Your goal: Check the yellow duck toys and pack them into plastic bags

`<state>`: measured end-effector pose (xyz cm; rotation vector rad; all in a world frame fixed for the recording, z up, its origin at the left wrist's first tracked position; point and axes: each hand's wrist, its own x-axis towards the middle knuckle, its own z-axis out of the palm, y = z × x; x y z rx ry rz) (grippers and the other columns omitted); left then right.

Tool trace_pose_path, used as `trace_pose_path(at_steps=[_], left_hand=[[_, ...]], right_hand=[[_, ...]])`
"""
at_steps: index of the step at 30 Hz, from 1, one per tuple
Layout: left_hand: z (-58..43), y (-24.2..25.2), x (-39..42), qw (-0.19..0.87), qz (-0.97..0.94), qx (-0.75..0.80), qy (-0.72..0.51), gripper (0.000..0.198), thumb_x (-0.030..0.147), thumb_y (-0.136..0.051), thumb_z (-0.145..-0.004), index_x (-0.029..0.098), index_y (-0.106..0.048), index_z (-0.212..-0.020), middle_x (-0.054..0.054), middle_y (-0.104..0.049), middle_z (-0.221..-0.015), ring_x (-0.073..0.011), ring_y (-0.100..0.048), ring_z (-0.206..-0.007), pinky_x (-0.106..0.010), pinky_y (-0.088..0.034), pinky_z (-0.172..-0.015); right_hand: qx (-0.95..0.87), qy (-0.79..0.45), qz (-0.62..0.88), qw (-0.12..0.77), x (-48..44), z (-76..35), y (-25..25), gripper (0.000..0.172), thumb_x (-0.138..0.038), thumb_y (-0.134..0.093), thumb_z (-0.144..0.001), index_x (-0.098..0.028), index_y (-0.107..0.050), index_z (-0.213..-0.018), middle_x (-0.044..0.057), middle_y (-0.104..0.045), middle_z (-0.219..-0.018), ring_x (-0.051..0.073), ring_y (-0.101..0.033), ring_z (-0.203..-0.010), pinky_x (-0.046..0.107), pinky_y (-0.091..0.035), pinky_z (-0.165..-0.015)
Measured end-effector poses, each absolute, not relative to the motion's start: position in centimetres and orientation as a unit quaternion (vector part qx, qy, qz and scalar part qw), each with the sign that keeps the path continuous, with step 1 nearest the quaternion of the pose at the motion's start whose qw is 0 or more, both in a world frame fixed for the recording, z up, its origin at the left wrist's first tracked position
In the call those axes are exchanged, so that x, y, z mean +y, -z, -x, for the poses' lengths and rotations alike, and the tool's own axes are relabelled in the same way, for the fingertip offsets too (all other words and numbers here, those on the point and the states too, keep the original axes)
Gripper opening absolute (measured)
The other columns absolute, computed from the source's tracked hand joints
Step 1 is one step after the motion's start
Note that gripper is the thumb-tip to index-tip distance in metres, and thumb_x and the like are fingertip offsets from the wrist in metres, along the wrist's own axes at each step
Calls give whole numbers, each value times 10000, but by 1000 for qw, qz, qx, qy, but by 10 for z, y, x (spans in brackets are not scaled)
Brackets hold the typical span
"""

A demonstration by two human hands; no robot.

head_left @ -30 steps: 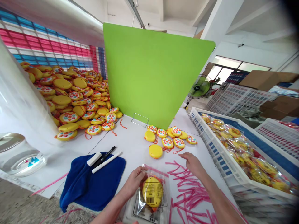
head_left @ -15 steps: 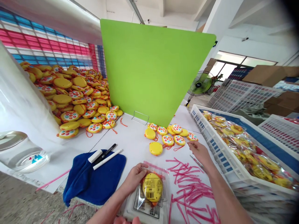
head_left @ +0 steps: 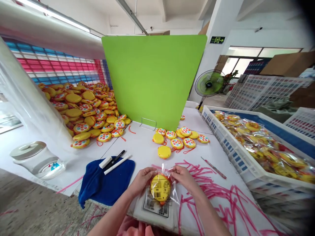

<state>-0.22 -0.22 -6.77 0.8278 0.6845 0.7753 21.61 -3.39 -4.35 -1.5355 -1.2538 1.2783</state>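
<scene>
A clear plastic bag [head_left: 173,194] with a yellow toy [head_left: 160,189] inside is in front of me at the table's near edge. The toy's back, with dark print and a barcode, faces up. My left hand [head_left: 143,179] pinches the bag's upper left corner. At the upper right corner, the fingers of my right hand [head_left: 183,177] are closed on the bag. Beneath it lies a stack of flat printed bags [head_left: 163,219]. Just beyond my hands sits a loose yellow toy [head_left: 164,152], face down, by several others with coloured dots [head_left: 189,143].
Pink strips [head_left: 209,193] and a slim pen-like tool [head_left: 213,167] lie on the right. A white crate [head_left: 242,164] holds bagged toys. Markers [head_left: 114,160] rest on a blue cloth [head_left: 105,183]. A green board [head_left: 155,82] stands behind; a toy heap [head_left: 86,111] fills the left.
My right hand has come from beside the loose toys to the bag's upper right corner. My left hand still holds the bag. The camera view has shifted.
</scene>
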Motion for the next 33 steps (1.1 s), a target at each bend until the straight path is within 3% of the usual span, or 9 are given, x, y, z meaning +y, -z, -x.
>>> trace_pose_path(at_steps=[6,9,12,20,24,28,31,33], left_hand=[[7,65,-3,797,-405,308,-326,473,377,-759,-721,145,-634,-1114,-126,-743,-974,-257,-684,-910,-366,-498,-805],[9,63,-4,785,-428,317,-317,273,304,-734,-711,128,-684,-913,-87,-733,-824,-192,-672,-731,-289,-493,-682],[9,58,-5,765,-448,332,-323,131,261,-680,-684,148,-616,-667,-11,-648,-652,-122,-585,-576,-226,-439,-571],[3,48,-10,665,-555,395,-307,385,487,-615,-739,152,-550,-560,-52,-651,-697,-165,-561,-665,-253,-427,-591],[-3,53,-16,598,-609,426,-300,325,448,-668,-731,150,-587,-629,-70,-683,-820,-185,-588,-743,-262,-436,-642],[-8,53,-25,498,-691,436,-291,102,268,-669,-736,176,-636,-766,-82,-650,-1084,-204,-599,-914,-283,-460,-793],[-16,50,-28,303,-826,440,-182,273,181,-587,-793,229,-626,-1059,-69,-552,-1292,-198,-583,-1070,-287,-454,-910],[-22,50,-26,214,-866,437,-118,319,177,-537,-839,240,-580,-1148,-74,-541,-1292,-196,-593,-1082,-293,-467,-913]], right_hand=[[-428,-533,593,426,-46,-231,44,288,-262,-564,-633,-178,-670,-888,-42,-599,-562,119,-536,-481,228,-428,-481],[-420,-546,589,424,-44,-235,43,172,-225,-561,-593,-173,-673,-712,-20,-620,-552,119,-542,-481,225,-428,-472],[-437,-555,576,411,-40,-240,37,138,-175,-536,-570,-170,-666,-616,-15,-619,-524,120,-548,-482,225,-447,-485],[-520,-494,574,395,-39,-239,32,152,-267,-605,-698,-162,-685,-623,-10,-635,-527,127,-562,-488,228,-458,-488],[-547,-400,610,410,-37,-265,23,137,-279,-665,-656,-170,-727,-712,11,-689,-591,157,-597,-519,249,-469,-493],[-519,-207,678,478,-45,-350,-30,260,-361,-621,-704,-171,-730,-845,82,-726,-799,247,-647,-744,389,-504,-742],[-437,7,715,546,-52,-404,-71,428,-346,-502,-790,-108,-647,-1115,205,-622,-1132,340,-547,-1054,540,-351,-960],[-416,99,705,566,-48,-409,-76,514,-308,-423,-834,-85,-513,-1288,228,-497,-1295,342,-451,-1192,555,-281,-1022]])
